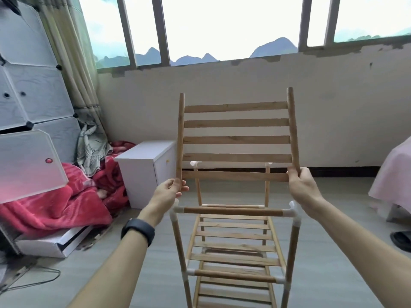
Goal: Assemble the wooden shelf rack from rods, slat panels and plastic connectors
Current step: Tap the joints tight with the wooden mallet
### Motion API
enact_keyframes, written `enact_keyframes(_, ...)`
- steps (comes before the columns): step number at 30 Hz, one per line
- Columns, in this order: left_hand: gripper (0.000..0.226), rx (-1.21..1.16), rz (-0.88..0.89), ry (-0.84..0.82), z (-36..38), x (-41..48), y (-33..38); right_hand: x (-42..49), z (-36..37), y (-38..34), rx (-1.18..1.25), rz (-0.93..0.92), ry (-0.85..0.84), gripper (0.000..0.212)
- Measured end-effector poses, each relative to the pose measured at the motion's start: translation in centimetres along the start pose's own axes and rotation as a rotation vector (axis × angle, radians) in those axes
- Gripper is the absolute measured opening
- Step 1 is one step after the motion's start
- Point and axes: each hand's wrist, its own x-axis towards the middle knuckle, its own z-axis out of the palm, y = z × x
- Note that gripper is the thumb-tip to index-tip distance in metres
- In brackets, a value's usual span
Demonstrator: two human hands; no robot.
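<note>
The pale wooden slat panel (pixel 236 141), five flat slats between two round side rods, is held upright in the air above the half-built wooden rack (pixel 233 243). The left hand (pixel 170 190) and the right hand (pixel 303 186) each curl fingers and thumb round a side rod's lower end. The white plastic corner connectors (pixel 293 210) seem open-topped, though they are blurred. If the rod ends meet them askew, one side could jam or tip the light frame.

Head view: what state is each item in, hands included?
slat panel: held aloft, tilted, not seated
left hand: grips the panel's left edge
right hand: grips the panel's right edge
rack: standing on floor, partly built
cabinet door: swung open
</note>
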Motion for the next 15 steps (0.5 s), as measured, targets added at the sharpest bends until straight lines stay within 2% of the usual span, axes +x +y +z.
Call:
enact_keyframes(6,0.031,-0.319,-0.176,0.023,0.2,0.7,-2.1,0.2,0.7,0.6,-0.095,-0.020,-0.038,0.031)
enact_keyframes(10,0.031,-0.297,-0.209,-0.005,0.3,0.7,-3.4,0.4,0.7,1.4,-0.114,-0.006,-0.054,0.031)
enact_keyframes(15,0.033,-0.214,-0.214,0.037,1.6,0.7,-4.0,0.6,0.8,2.1,-0.162,0.054,-0.050,0.033)
